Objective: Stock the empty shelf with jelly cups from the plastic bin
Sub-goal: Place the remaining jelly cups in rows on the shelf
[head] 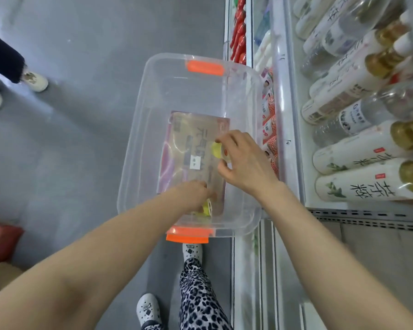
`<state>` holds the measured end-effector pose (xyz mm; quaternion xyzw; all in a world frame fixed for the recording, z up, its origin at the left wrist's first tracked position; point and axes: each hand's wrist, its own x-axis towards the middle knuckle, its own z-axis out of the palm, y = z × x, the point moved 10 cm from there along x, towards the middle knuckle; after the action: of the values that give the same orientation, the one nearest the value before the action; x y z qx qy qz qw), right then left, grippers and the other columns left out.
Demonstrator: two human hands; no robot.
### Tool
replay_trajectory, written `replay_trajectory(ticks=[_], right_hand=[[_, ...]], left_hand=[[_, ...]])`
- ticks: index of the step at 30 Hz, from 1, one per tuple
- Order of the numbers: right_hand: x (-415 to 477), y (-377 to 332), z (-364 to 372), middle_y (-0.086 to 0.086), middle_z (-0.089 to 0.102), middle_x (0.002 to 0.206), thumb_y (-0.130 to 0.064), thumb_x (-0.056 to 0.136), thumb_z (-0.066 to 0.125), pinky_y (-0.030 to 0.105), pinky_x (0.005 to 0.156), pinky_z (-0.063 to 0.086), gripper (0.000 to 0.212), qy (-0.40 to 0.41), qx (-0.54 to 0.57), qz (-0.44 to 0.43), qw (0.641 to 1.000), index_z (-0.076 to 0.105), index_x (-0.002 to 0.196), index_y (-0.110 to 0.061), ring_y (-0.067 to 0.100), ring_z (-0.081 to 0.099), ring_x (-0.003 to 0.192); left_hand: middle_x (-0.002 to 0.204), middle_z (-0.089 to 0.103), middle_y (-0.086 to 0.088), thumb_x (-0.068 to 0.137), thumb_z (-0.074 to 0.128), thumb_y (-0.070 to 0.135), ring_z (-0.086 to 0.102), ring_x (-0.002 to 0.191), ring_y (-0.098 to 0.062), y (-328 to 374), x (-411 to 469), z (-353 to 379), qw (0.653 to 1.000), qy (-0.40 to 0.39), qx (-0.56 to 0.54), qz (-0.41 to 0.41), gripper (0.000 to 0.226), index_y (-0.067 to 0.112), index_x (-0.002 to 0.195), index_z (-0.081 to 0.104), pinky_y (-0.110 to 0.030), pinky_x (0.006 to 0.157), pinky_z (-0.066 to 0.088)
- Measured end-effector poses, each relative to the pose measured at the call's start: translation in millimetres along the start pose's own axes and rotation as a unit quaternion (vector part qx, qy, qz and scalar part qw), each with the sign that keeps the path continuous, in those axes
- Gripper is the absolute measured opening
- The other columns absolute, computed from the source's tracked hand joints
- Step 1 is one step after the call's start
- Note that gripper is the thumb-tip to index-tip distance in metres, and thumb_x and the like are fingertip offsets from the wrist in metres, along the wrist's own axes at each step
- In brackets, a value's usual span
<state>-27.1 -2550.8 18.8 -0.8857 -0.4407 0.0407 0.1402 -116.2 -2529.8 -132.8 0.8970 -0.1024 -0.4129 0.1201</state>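
Both hands down in clear plastic bin (138, 129). Right hand (242, 160) pinching yellow jelly cup (217, 150) mid-bin; left hand (196, 194) gripping another jelly cup (206, 208) near front wall, by orange latch (187, 236).

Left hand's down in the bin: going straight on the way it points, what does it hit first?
The left hand grips a yellow jelly cup at the near end of the plastic bin. Past it, the right hand, pinching a second jelly cup, crosses that line but looks higher; depth is unclear.
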Motion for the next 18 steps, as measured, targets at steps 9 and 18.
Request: replay_trajectory(ticks=[9,18], right_hand=[[4,5,7,0.014,0.056,0.113,-0.018,0.080,0.056,0.036,0.084,0.048,0.041,-0.006,0.000,0.010,1.000,0.055,0.119,-0.006,0.030,0.051,0.100],[-1,5,-11,0.014,0.054,0.116,-0.014,0.076,0.063,0.032,0.088,0.041,0.045,0.014,0.043,0.062,0.997,0.058,0.120,-0.008,0.032,0.051,0.103]], left_hand=[[0.133,0.049,-0.008,0.087,0.069,0.011,0.051,0.117,-0.028,3,19,20,0.997,-0.079,0.010,0.014,0.050,0.016,0.133,0.053,-0.029,0.086,0.040],[0.129,0.052,-0.008,0.081,0.073,0.023,0.054,0.115,-0.027,-37,-15,-15,0.995,0.055,-0.059,-0.050,0.064,0.015,0.138,0.044,-0.032,0.091,0.043]])
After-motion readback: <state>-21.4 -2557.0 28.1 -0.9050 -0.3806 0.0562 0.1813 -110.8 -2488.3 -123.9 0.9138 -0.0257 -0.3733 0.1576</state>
